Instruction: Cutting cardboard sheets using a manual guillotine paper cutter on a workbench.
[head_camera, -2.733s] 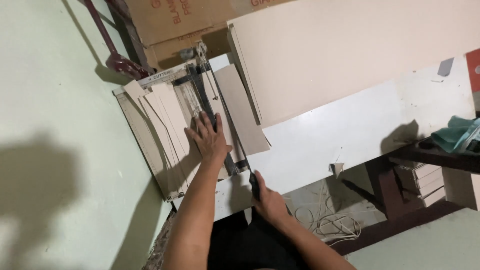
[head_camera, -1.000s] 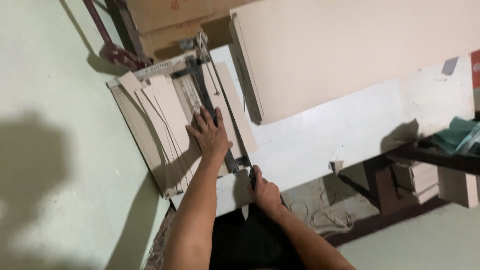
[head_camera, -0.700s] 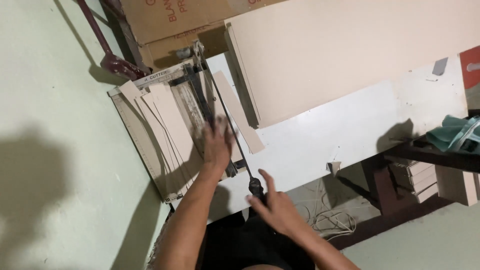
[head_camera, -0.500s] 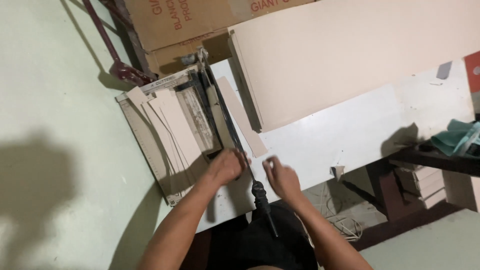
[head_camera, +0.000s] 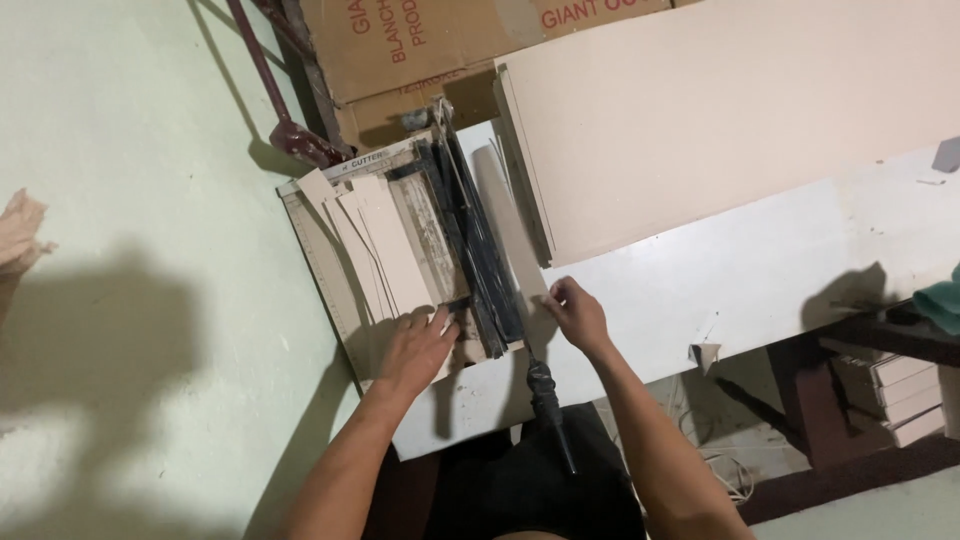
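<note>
left hand (head_camera: 418, 348), just left of the frame's centre, is laid flat with its fingers spread on the near end of the pale card strips (head_camera: 372, 245) that are fanned across the bed of the paper cutter (head_camera: 330, 280); nothing is gripped by it. right hand (head_camera: 573, 314), at the centre of the frame, is seen pinched, thumb against fingertips, at the near end of a single narrow strip (head_camera: 503, 215) lying along the right side of the cutter's dark blade arm (head_camera: 470, 240). the blade arm is lowered flat, and its black handle (head_camera: 547, 397) is left untouched, pointing towards the lower centre between the two forearms. the cutter is set on a white tabletop (head_camera: 760, 270), near its left end. a large pale board (head_camera: 720, 100) is spread over the upper right, and brown cardboard boxes (head_camera: 400, 50) are stacked at the top centre.
</note>
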